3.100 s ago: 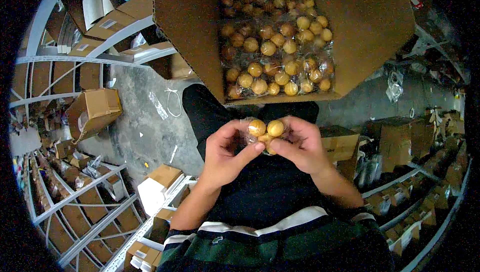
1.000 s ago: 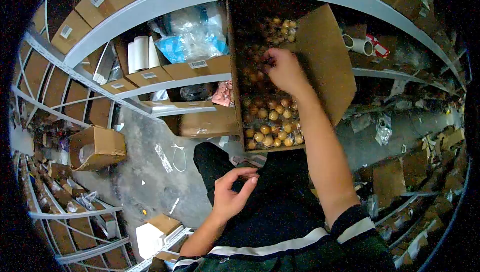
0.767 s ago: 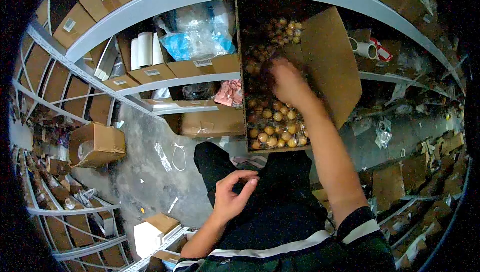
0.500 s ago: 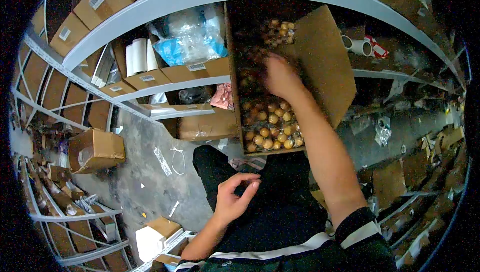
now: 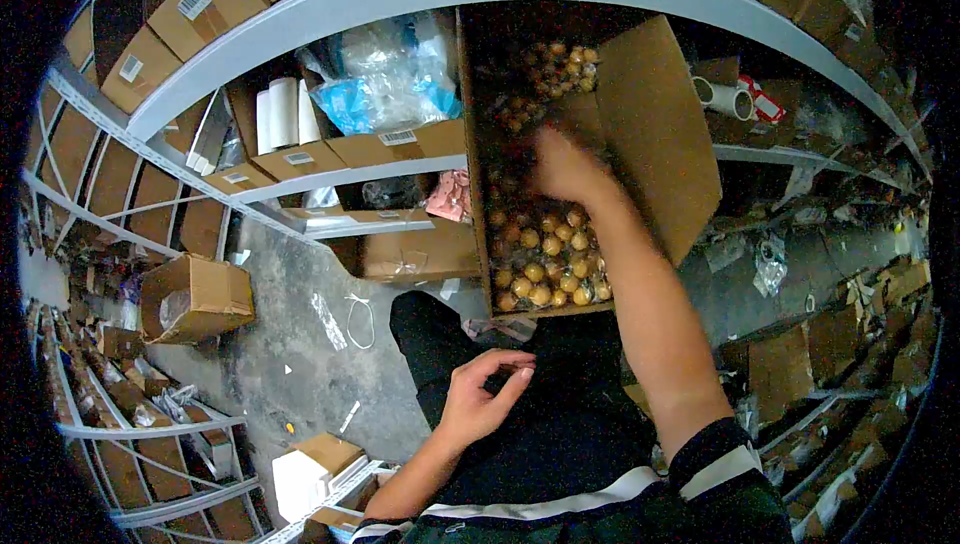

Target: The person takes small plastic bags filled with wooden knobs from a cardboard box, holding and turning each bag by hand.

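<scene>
A deep cardboard box [image 5: 660, 134] stands in front of me with one flap raised on its right. Inside are clear plastic packs of round tan balls [image 5: 545, 279], and more packed balls [image 5: 560, 69] lie toward the far end. My right hand [image 5: 570, 166] reaches into the middle of the box, between these two groups. Its fingers are blurred and lost in shadow, so any grip is hidden. Over my dark-clothed lap hovers my left hand [image 5: 483, 399], loosely curved, thumb and forefinger slightly apart, with nothing visible in it.
Left of the box, a shelf holds a bin of clear and blue plastic bags [image 5: 385, 79], white rolls [image 5: 285, 112] and pink packets [image 5: 450, 194]. An open carton [image 5: 205, 294] sits on the concrete floor. White tubes [image 5: 725, 97] lie on the right shelf.
My right hand has shifted slightly toward me within the box, and more of the far packed balls show. My left hand has barely moved. The whole view has shifted slightly.
</scene>
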Motion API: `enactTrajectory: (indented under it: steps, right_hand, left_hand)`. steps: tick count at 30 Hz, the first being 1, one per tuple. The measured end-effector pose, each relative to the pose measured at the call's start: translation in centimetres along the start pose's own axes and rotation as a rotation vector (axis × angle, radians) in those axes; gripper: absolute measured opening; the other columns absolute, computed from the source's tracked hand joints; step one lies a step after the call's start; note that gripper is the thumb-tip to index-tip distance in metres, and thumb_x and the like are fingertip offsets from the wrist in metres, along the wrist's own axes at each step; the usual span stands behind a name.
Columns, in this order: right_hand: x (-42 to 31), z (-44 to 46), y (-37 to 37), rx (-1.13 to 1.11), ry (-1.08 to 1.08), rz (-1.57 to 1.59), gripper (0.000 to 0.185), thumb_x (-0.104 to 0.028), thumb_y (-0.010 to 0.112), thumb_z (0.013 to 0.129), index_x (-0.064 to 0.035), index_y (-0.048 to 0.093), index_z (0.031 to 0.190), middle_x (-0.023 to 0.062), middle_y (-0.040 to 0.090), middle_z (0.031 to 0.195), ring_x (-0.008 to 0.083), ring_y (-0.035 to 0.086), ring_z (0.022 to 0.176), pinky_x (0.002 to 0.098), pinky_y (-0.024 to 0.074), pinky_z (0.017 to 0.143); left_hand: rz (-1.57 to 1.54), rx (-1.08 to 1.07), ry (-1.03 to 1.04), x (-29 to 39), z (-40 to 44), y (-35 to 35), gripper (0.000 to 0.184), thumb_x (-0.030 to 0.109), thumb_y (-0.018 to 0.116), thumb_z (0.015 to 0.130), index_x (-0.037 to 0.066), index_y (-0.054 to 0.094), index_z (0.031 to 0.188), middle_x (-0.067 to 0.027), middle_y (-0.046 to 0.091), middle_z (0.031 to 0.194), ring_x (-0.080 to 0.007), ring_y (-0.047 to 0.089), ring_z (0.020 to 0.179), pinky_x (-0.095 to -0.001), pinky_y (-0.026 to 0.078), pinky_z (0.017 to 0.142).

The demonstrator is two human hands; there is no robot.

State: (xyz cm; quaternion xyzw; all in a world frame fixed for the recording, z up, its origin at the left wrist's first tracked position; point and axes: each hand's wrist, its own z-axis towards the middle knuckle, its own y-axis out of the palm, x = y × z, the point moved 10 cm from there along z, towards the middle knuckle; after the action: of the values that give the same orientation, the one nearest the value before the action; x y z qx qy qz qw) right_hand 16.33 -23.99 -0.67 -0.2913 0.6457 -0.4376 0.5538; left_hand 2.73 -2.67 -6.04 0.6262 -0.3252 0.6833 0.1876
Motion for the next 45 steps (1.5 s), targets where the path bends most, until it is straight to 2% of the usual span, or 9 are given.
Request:
enactTrajectory:
  steps: [3, 4, 15, 19, 21, 24, 33, 38, 45]
  right_hand:
    - [3.4, 2.6, -2.4, 0.407, 0.105, 0.221, 0.051, -0.004, 0.064, 0.068, 0.0024, 0.049, 0.116, 0.0222, 0.053, 0.115, 0.0378, 0.050, 0.105, 0.0404, 0.0417, 0.091]
    - [3.9, 3.1, -2.0, 0.324, 0.165, 0.115, 0.048, -0.017, 0.057, 0.080, 0.0014, 0.046, 0.122, 0.0208, 0.052, 0.118, 0.0334, 0.051, 0.105, 0.0405, 0.0413, 0.090]
    - [9.1, 8.7, 3.8, 0.338, 0.320, 0.161, 0.034, -0.007, 0.057, 0.079, -0.0008, 0.046, 0.111, 0.0200, 0.056, 0.107, 0.0344, 0.056, 0.094, 0.0420, 0.0452, 0.081]
    - [2.4, -1.5, -5.9, 0.954, 0.108, 0.533, 0.044, 0.003, 0.065, 0.072, -0.0004, 0.044, 0.111, 0.0180, 0.057, 0.104, 0.0271, 0.059, 0.090, 0.0362, 0.0469, 0.079]
    - [-0.2, -6.2, -7.3, 0.818, -0.116, 0.988, 0.052, -0.008, 0.070, 0.071, -0.0008, 0.043, 0.115, 0.0140, 0.057, 0.103, 0.0218, 0.056, 0.092, 0.0320, 0.0463, 0.081]
    - [-1.8, -13.3, -2.0, 0.385, 0.036, 1.445, 0.034, -0.007, 0.067, 0.075, -0.0032, 0.053, 0.106, 0.0050, 0.058, 0.100, 0.0128, 0.056, 0.088, 0.0273, 0.0469, 0.080]
    - [-0.8, -22.2, 6.0, 0.047, -0.053, 1.243, 0.035, -0.004, 0.070, 0.071, 0.0011, 0.058, 0.104, 0.0061, 0.057, 0.100, 0.0149, 0.054, 0.091, 0.0253, 0.0420, 0.080]
    - [0.2, -23.1, 10.2, -0.209, 0.354, 1.701, 0.029, -0.005, 0.069, 0.074, 0.0012, 0.058, 0.101, 0.0037, 0.061, 0.086, 0.0121, 0.059, 0.072, 0.0242, 0.0485, 0.065]
    - [0.1, -22.4, 11.1, -0.299, 0.333, 1.637, 0.030, -0.006, 0.069, 0.075, 0.0012, 0.057, 0.101, 0.0047, 0.062, 0.083, 0.0116, 0.059, 0.071, 0.0253, 0.0508, 0.065]
  left_hand:
    - [0.041, 0.019, 0.032, 0.3, 0.2, -0.3, 0.017, 0.009, 0.063, 0.080, 0.002, 0.063, 0.095, -0.0097, 0.064, 0.086, -0.0146, 0.061, 0.077, -0.0257, 0.048, 0.071]
    - [0.045, 0.016, 0.030, 0.3, 0.2, -0.3, 0.017, 0.009, 0.063, 0.080, 0.002, 0.063, 0.095, -0.0097, 0.064, 0.086, -0.0146, 0.061, 0.077, -0.0257, 0.048, 0.071]
    - [0.084, 0.038, 0.059, 1.0, -0.1, -0.8, 0.016, 0.008, 0.063, 0.079, 0.002, 0.063, 0.094, -0.0098, 0.065, 0.086, -0.0147, 0.062, 0.078, -0.0257, 0.048, 0.071]
    - [-0.061, 0.146, 0.085, 1.5, -0.4, -2.5, 0.017, 0.004, 0.062, 0.079, -0.001, 0.062, 0.095, -0.0099, 0.065, 0.087, -0.0151, 0.061, 0.079, -0.0262, 0.048, 0.072]
    - [-0.257, 0.233, 0.065, 1.6, -0.8, -3.5, 0.021, 0.001, 0.061, 0.079, -0.003, 0.059, 0.099, -0.0112, 0.063, 0.089, -0.0169, 0.060, 0.078, -0.0274, 0.048, 0.072]
    - [-0.354, 0.207, 0.190, 3.4, -0.7, -3.7, 0.039, 0.007, 0.064, 0.078, -0.005, 0.050, 0.113, -0.0123, 0.054, 0.101, -0.0183, 0.057, 0.086, -0.0300, 0.045, 0.080]
    - [-0.227, 0.079, 0.078, 1.8, -0.2, -0.2, 0.028, 0.004, 0.067, 0.077, -0.001, 0.059, 0.103, -0.0067, 0.059, 0.090, -0.0134, 0.056, 0.082, -0.0242, 0.045, 0.073]
    - [-0.680, 0.002, -0.150, -1.2, -0.7, 1.6, 0.034, 0.006, 0.069, 0.076, 0.001, 0.055, 0.106, -0.0044, 0.059, 0.091, -0.0112, 0.057, 0.082, -0.0226, 0.047, 0.073]
    - [-0.748, -0.050, -0.230, -2.1, -1.1, 1.7, 0.038, 0.005, 0.072, 0.074, 0.001, 0.054, 0.107, -0.0046, 0.059, 0.091, -0.0109, 0.056, 0.083, -0.0246, 0.047, 0.074]
